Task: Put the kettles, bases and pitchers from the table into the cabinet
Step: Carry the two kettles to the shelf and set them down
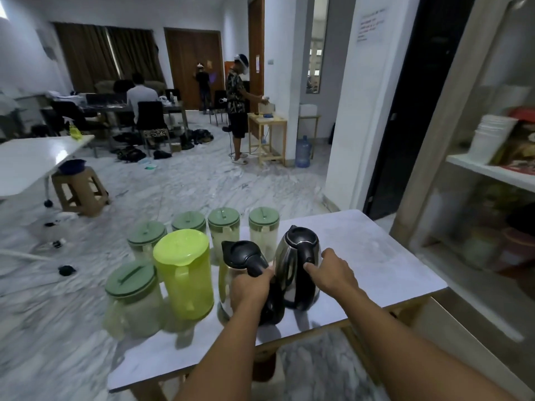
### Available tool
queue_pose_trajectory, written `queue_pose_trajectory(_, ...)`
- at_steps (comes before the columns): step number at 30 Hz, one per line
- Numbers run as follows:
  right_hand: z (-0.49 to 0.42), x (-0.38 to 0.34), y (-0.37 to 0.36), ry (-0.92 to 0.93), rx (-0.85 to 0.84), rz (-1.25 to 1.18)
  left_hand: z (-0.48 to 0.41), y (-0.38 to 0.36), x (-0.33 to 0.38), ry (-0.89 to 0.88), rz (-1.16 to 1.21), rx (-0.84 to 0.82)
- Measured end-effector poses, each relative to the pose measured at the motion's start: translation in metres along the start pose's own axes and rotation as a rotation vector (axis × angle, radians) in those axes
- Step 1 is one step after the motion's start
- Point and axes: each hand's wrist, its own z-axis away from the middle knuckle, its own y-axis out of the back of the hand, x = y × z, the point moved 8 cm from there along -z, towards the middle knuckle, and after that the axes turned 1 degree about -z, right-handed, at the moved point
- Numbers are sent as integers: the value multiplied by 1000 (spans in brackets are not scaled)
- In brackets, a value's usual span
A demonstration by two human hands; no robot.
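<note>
My left hand (251,287) is wrapped tight round the black handle of the near steel kettle (246,280); my right hand (333,273) is on the handle of the second steel kettle (298,264), fingers only partly curled, thumb pressing the handle, not yet a full grip as far as I can tell. Both kettles stand on the white table (376,264), touching or nearly so, right of the lime pitcher (183,273). Five frosted pitchers with green lids (133,296) sit left and behind. Cabinet (492,175) is on the right, shelves already partly stocked. To do this well: close the right hand fully before lifting, raise both kettles straight up so they don't knock each other or the lime pitcher, keep them level, swing right. No bases clearly visible; they may be under the kettles.
</note>
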Motion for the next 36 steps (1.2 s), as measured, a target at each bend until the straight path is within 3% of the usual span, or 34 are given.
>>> queue_pose_trajectory(7,-72,8,-50,-270,-95,-211,-47,-50,-29,273,223,-159)
queue_pose_trajectory(14,-69,17,-52,-358,-29,-325,-51,-23,-4,164,152,-44)
queue_pose_trajectory(17,-50,17,-31,-370,53,-388,-41,-5,19,72,136,-88)
queue_pose_trajectory(23,35,32,36,-464,359,-552,-46,-28,40,-134,78,-276)
queue_pose_trajectory(30,155,101,152,-551,772,-726,131,-43,120,-340,76,-593)
queue_pose_trajectory(36,276,165,280,-548,1168,-777,268,-130,154,-453,131,-893)
